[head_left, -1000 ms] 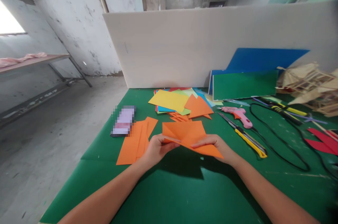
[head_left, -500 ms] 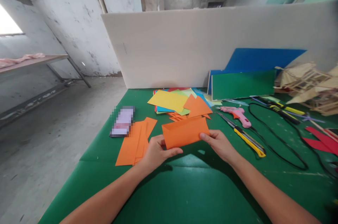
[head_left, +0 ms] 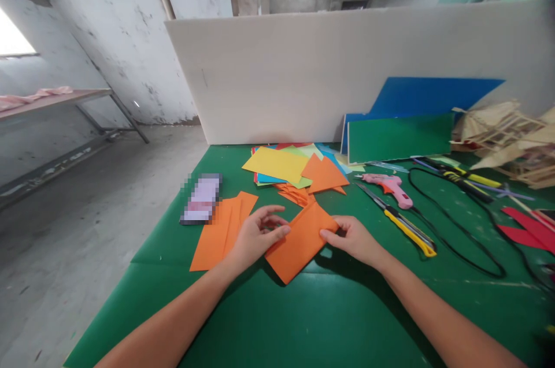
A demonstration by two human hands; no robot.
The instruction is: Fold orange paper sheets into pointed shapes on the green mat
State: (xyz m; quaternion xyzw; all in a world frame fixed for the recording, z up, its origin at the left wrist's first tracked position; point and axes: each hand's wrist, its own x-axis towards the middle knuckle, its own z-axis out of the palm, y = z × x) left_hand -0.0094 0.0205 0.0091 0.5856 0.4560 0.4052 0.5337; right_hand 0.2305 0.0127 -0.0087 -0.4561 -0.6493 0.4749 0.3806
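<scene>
A folded piece of orange paper [head_left: 299, 246] is held tilted above the green table, its lower corner pointing toward me. My right hand [head_left: 353, 240] pinches its right edge, thumb on top and the other fingers behind. Beside its left edge is my left hand [head_left: 262, 232], fingers spread and thumb tip at the paper; whether the thumb touches it I cannot tell. Several orange paper strips [head_left: 212, 235] lie overlapping to the left of my left hand. Past the held paper are more orange cut pieces [head_left: 325, 174] by a pile topped with a yellow sheet [head_left: 275, 164].
A phone [head_left: 202, 197], its screen blurred, lies at the left. On the right are a pink glue gun [head_left: 392, 188] with a looping black cord, a yellow utility knife [head_left: 407, 230] and red strips [head_left: 531, 229]. Green [head_left: 401, 140] and blue boards [head_left: 433, 96] lean against a white panel [head_left: 269, 79].
The orange paper has turned from lying nearly level to a steep slant, its left end swinging down toward me. My left hand has loosened from it and spread its fingers.
</scene>
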